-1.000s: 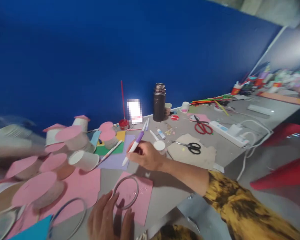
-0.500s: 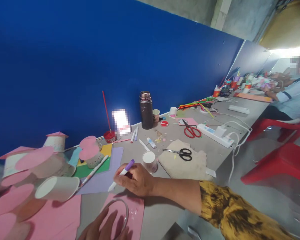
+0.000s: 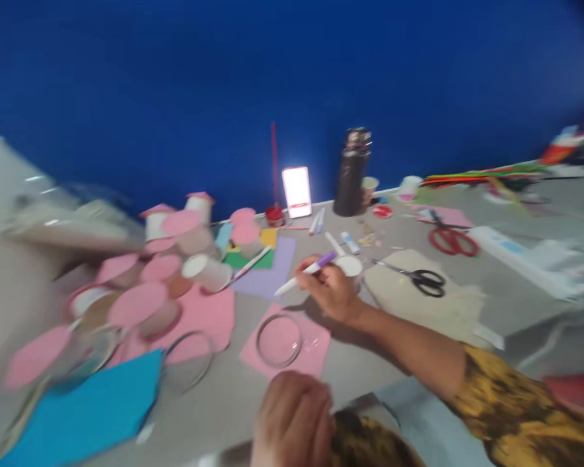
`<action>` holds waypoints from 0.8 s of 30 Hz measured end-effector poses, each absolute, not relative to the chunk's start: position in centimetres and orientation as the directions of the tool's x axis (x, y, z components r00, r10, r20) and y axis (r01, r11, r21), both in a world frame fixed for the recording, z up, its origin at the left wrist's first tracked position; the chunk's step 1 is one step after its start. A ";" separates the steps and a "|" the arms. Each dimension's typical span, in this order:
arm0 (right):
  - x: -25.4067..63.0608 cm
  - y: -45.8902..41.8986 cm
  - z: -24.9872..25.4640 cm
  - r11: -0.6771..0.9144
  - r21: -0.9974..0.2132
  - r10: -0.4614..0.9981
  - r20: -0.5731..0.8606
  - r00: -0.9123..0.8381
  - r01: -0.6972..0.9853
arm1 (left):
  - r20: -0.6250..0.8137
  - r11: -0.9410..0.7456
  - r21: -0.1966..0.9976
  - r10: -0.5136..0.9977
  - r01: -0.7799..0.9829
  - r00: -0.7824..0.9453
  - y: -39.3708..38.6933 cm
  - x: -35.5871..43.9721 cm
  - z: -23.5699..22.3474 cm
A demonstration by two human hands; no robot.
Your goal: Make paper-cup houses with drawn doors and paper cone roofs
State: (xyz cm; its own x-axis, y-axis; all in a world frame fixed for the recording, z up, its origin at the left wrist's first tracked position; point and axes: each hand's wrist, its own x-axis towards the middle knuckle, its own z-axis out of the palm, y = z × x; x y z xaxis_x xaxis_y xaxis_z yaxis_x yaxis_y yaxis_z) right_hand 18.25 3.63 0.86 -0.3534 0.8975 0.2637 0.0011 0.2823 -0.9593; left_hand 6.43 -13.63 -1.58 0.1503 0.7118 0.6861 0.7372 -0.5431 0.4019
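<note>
My right hand (image 3: 331, 290) is closed round a white marker with a purple cap (image 3: 307, 272), held just above the grey table beside a small white cup (image 3: 350, 266). A metal ring (image 3: 279, 340) lies on a pink paper sheet (image 3: 311, 342) just in front of that hand. My left hand (image 3: 292, 418) has pulled back to the table's near edge, away from the ring. It is blurred, with its fingers curled under; I see nothing in it.
Pink-topped paper cups (image 3: 175, 240) crowd the left, with a blue sheet (image 3: 87, 405) and a second ring (image 3: 189, 360) in front. Behind stand a dark flask (image 3: 351, 172), a lit phone (image 3: 296, 191) and a red pot (image 3: 274, 215). Black scissors (image 3: 421, 280) and red scissors (image 3: 450, 240) lie right.
The view has swung left and down and is now blurred. My left hand has come off the ring and drawn back to the near edge. My right hand still holds the marker.
</note>
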 end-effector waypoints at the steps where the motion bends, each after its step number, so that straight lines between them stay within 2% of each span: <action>1: 18.3 3.6 0.7 0.260 -0.965 0.897 0.250 -0.365 -0.020 | 0.663 -0.559 0.420 0.727 0.716 0.178 -13.8 6.9 -1.2; 4: 18.6 3.7 0.2 0.265 -0.964 0.906 0.242 -0.346 0.019 | 0.593 -0.467 0.485 0.797 0.740 0.114 -13.5 7.6 -0.6; 8: 18.9 3.7 -0.3 0.299 -0.949 0.905 0.252 -0.342 0.094 | 0.570 -0.379 0.438 0.818 0.815 0.074 -12.5 6.1 -0.1; 12: 18.8 3.8 -0.3 0.313 -0.939 0.911 0.254 -0.325 0.142 | 0.488 -0.153 0.409 0.870 0.900 -0.074 -11.6 3.8 -0.3; 18: 18.4 3.9 -0.7 0.305 -0.937 0.908 0.231 -0.351 0.172 | 0.533 -0.178 0.401 0.843 0.899 -0.071 -11.2 3.4 -1.9; 24: 18.3 3.9 -1.0 0.289 -0.933 0.914 0.201 -0.353 0.215 | 0.419 -0.059 0.386 0.900 0.921 -0.118 -10.7 3.4 -2.5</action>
